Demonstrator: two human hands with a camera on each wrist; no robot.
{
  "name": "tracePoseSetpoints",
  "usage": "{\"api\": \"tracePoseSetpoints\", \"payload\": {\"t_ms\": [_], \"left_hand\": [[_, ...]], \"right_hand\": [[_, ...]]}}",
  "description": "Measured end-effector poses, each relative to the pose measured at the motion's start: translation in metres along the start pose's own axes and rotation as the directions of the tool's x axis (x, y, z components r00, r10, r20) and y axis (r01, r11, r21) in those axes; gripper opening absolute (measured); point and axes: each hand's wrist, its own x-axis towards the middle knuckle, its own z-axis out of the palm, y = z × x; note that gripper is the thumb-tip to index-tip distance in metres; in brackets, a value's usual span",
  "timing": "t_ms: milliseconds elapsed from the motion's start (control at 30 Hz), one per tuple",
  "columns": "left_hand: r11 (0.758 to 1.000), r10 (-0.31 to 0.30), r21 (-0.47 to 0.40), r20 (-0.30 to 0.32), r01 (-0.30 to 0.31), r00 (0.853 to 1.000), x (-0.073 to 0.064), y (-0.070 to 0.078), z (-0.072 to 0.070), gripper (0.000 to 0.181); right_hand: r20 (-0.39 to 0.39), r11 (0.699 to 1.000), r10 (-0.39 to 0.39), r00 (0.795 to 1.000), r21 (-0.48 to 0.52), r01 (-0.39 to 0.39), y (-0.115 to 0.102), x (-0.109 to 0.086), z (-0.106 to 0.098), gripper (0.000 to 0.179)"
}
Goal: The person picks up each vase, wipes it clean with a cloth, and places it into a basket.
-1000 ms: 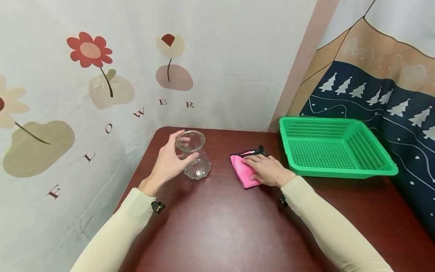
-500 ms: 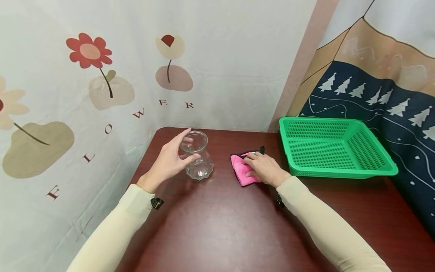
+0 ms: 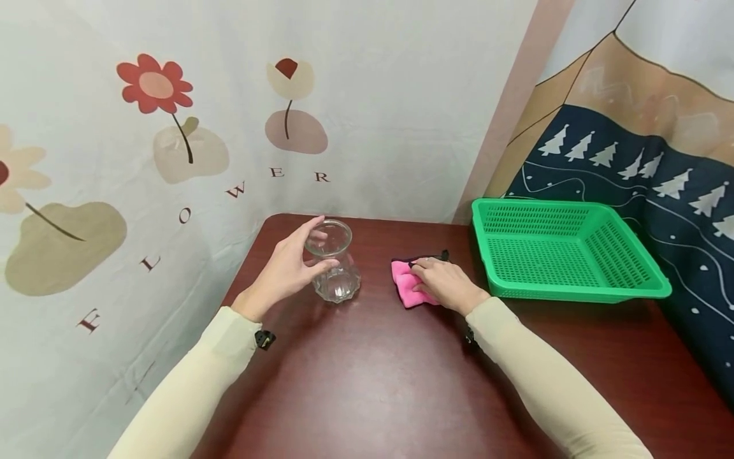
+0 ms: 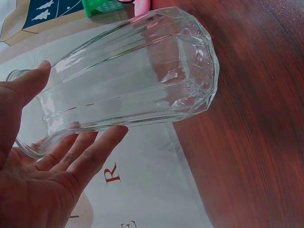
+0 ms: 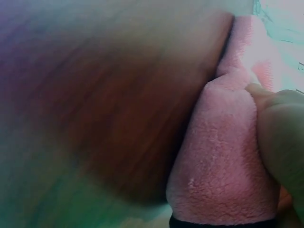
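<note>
A clear glass vase with a flared rim and faceted base stands upright on the table. Around its neck, my left hand holds it, thumb on the near side and fingers on the far side. The left wrist view shows the vase large, with the hand spread at the neck end. To the right, a folded pink fleecy cloth with dark edging lies bunched under my right hand, whose fingers pinch it. In the right wrist view the cloth is rumpled beside the thumb.
A green perforated plastic basket sits at the back right, just past the right hand. The dark red-brown tabletop meets a pale flower-printed curtain behind, and a navy tree-printed one hangs on the right.
The vase and left hand have shifted slightly right. The right hand's fingers have curled in, and the cloth, flat before, is now gathered into folds.
</note>
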Motion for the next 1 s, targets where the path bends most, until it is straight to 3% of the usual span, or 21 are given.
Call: {"api": "tracePoseSetpoints", "payload": {"t_ms": [367, 567, 1000], "left_hand": [[1.0, -0.008, -0.004, 0.01, 0.008, 1.0, 0.0, 0.001, 0.002, 0.1], [1.0, -0.003, 0.007, 0.001, 0.003, 1.0, -0.002, 0.0, 0.0, 0.101], [1.0, 0.005, 0.031, 0.012, -0.005, 1.0, -0.001, 0.002, -0.003, 0.103]], "right_hand": [[0.062, 0.994, 0.079, 0.995, 0.071, -0.083, 0.002, 0.0, -0.01, 0.027], [-0.006, 0.983, 0.106, 0.994, 0.153, -0.104, -0.001, -0.001, -0.012, 0.03], [-0.158, 0.966, 0.06, 0.986, 0.258, -0.017, -0.014, 0.002, -0.023, 0.032]]}}
